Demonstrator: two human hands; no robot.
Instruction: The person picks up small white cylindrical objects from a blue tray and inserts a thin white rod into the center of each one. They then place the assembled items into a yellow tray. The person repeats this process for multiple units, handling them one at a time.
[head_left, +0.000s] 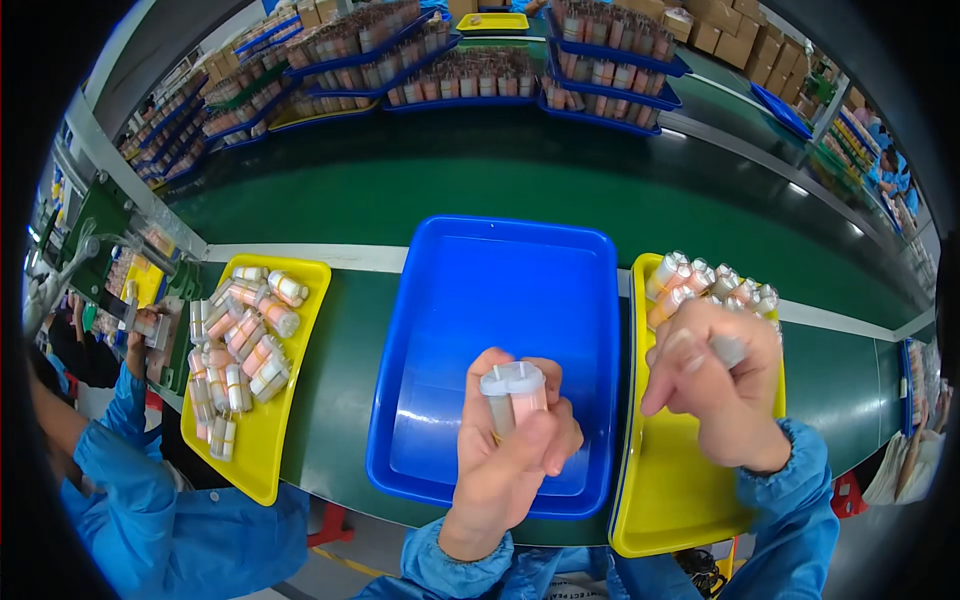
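My left hand is wrapped round two small clear-walled tubes side by side, one grey and one pink inside, with pale tops upward. It is above the front part of a blue tray. My right hand is closed over a yellow tray to the right. A pale grey, rounded piece shows between its curled fingers, probably a tube's end; the rest of it is hidden. Just beyond that hand, several tubes in pink and grey stand close together at the tray's far end.
Another yellow tray at the left holds many tubes lying loosely. A person's blue sleeve is beside it. Across the green conveyor stand stacked blue trays full of tubes. A metal bench press stands far left.
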